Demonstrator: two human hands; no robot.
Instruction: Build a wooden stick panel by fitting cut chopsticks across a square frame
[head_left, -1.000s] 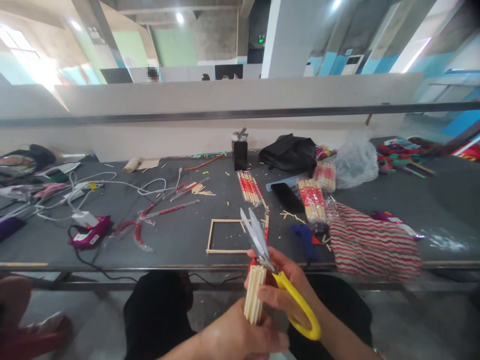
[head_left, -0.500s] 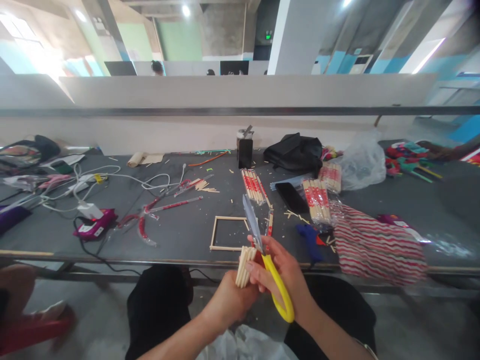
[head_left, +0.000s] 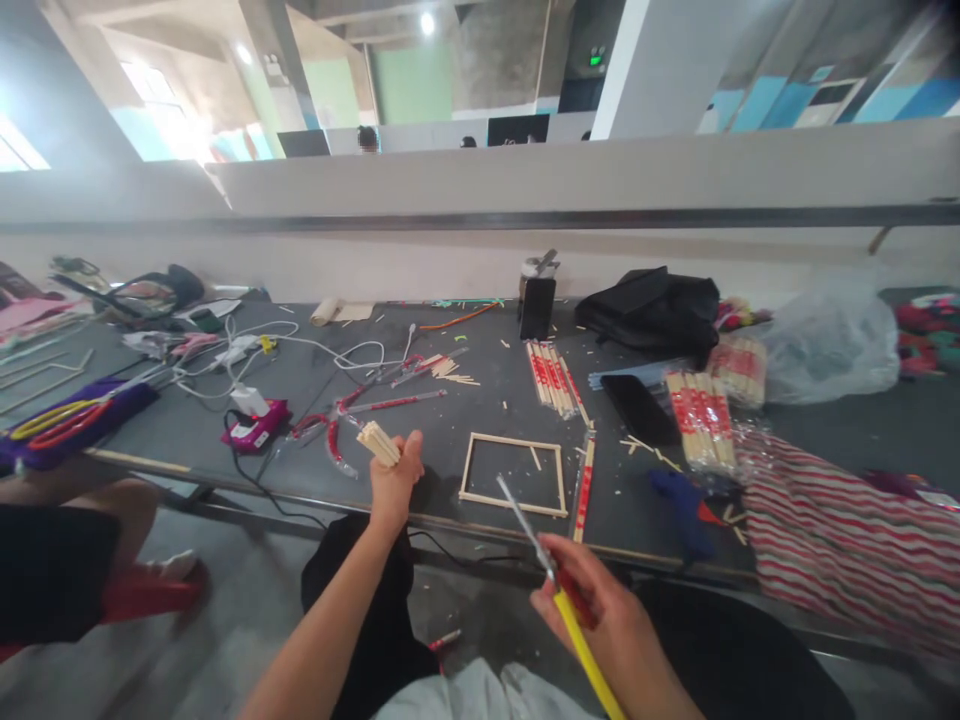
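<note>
My left hand point(head_left: 396, 480) is closed around a bundle of pale wooden sticks point(head_left: 379, 443), held upright over the table's front edge. In my right hand point(head_left: 600, 610) is a pair of scissors point(head_left: 536, 540) with one yellow handle and one red one; the blades point away to the upper left. Between the two hands, a rectangular stick frame point(head_left: 513, 507) lies flat on the table, with a short loose stick inside it. To its right lies a stick strip in red-printed wrapping point(head_left: 585, 490).
Red-banded stick packs point(head_left: 551, 378) lie mid-table, with more packs point(head_left: 701, 420) to the right by a black phone point(head_left: 637, 408). A striped cloth point(head_left: 840, 540) hangs over the front edge. White cables point(head_left: 322, 358) and a purple packet point(head_left: 255, 428) are left. A person's knee point(head_left: 124, 515) shows far left.
My left hand has moved left with the stick bundle, away from the scissors. My right hand has drawn back toward me, still holding the scissors. The view has turned left.
</note>
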